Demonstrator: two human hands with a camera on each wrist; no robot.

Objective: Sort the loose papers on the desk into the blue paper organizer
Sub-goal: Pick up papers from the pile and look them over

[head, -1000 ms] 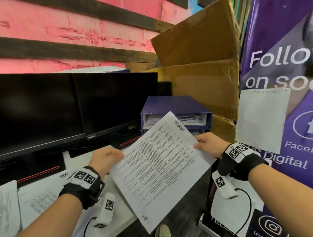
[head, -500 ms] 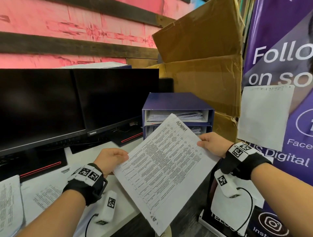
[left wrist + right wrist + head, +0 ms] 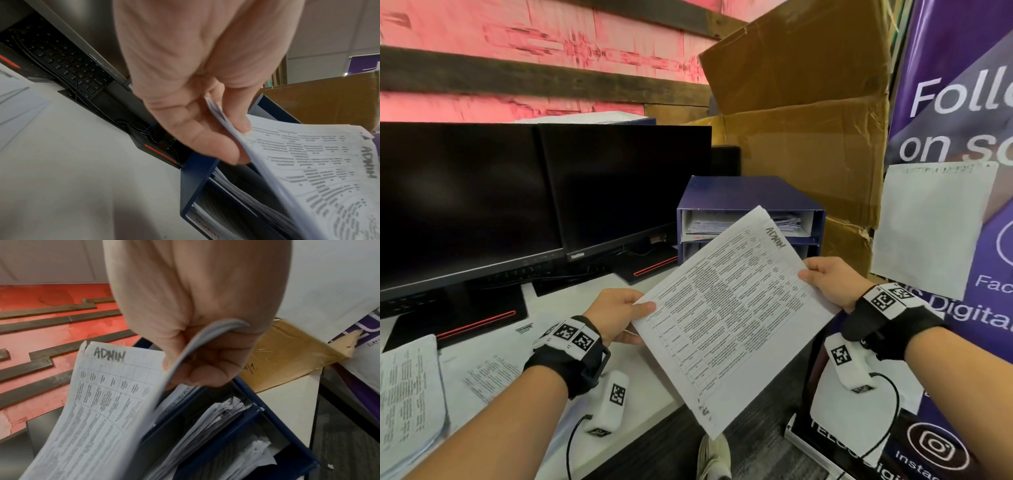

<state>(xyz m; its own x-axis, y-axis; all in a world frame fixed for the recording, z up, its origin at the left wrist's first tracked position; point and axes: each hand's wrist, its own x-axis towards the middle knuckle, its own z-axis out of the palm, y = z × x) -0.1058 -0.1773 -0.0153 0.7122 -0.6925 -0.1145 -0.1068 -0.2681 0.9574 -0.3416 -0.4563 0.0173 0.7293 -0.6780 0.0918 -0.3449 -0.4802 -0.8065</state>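
I hold a thin stack of printed sheets [image 3: 726, 305] marked "ADMIN" [image 3: 109, 356] in the air in front of the blue paper organizer [image 3: 743, 195]. My left hand [image 3: 619, 317] pinches its left edge [image 3: 230, 129] between thumb and fingers. My right hand [image 3: 825, 281] grips the right edge, which curls through the fist [image 3: 205, 353]. The organizer [image 3: 193, 178] stands at the desk's right end, its shelves [image 3: 226, 418] stuffed with papers. The far corner of the stack covers part of the upper shelf opening. More loose papers [image 3: 410, 387] lie on the white desk [image 3: 585, 294] at the left.
Two dark monitors [image 3: 534, 192] with red-striped stands fill the back left. A large cardboard box [image 3: 801, 113] rises behind the organizer. A purple banner [image 3: 962, 102] with a white sheet [image 3: 931, 233] taped on stands at right. Dark carpet [image 3: 756, 438] lies below the desk edge.
The stack has risen slightly and moved toward the organizer, with both hands keeping their hold; its top corner now overlaps the upper shelf opening.
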